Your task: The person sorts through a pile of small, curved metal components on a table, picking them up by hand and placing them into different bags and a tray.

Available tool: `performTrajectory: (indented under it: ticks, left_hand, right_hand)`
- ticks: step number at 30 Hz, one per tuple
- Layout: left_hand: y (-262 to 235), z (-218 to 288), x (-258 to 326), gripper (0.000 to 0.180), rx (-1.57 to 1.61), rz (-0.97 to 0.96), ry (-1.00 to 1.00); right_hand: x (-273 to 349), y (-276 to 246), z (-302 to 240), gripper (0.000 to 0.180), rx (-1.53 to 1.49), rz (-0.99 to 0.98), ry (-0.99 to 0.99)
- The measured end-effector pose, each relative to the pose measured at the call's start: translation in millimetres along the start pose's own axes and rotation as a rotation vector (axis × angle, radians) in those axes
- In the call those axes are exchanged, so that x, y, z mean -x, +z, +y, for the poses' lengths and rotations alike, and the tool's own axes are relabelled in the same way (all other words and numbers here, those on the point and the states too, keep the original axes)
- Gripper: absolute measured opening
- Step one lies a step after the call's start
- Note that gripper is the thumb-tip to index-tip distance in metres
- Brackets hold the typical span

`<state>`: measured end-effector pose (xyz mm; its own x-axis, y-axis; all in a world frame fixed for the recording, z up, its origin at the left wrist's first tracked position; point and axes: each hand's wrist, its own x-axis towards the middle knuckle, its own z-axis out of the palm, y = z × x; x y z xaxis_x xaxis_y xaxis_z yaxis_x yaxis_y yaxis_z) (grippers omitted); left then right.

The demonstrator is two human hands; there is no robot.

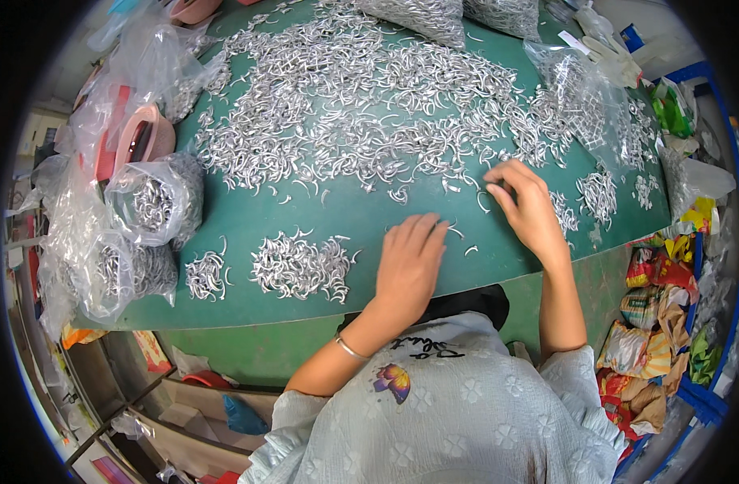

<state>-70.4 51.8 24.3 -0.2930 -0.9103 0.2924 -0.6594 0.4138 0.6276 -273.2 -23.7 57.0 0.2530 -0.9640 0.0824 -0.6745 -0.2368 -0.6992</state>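
Note:
Many small, curved, silver-coloured pieces (305,105) lie spread over a green table (232,211). My left hand (412,260) is low over the near part of the table, palm down, its fingers stretched forward and slightly blurred. A few single pieces (457,231) lie beside its fingertips. Further right, my right hand (524,203) is at the near edge of the spread, thumb and forefinger apart, with no piece visible between them. A gathered heap of pieces (301,266) sits left of my left hand, and a smaller heap (206,274) lies beyond it.
Clear plastic bags of silver pieces (156,202) crowd the table's left side, near a pink basket (148,133). Another filled bag (583,101) lies at the right, beside small heaps (597,196). Coloured packages (636,347) fill a blue-framed rack (704,403) at the right.

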Motion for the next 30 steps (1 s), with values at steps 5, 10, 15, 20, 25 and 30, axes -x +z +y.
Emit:
performTrajectory:
  ticks: [5, 10, 15, 20, 25, 30]
  left_hand:
    - [17, 7, -15, 0.048, -0.085, -0.17, 0.125]
    - [17, -1, -7, 0.04, 0.1, -0.141, 0.12]
    - [19, 1, -6, 0.035, 0.162, -0.053, 0.088]
    - [15, 1, 1, 0.033, 0.165, -0.04, 0.073]
    - [15, -3, 5, 0.037, 0.204, -0.097, 0.126]
    - [8, 6, -10, 0.033, -0.067, -0.048, 0.183]
  right_hand:
    - [-1, 20, 7, 0.01, 0.159, 0.011, -0.017]
    - [15, -1, 3, 0.017, 0.114, 0.002, 0.055]
    - [28, 15, -1, 0.016, 0.126, -0.089, 0.064]
    - [30, 13, -6, 0.01, 0.085, 0.016, 0.061]
    - [25, 28, -17, 0.008, 0.011, -0.157, -0.147]
    - [2, 19, 1, 0.007, 0.008, 0.0, -0.038]
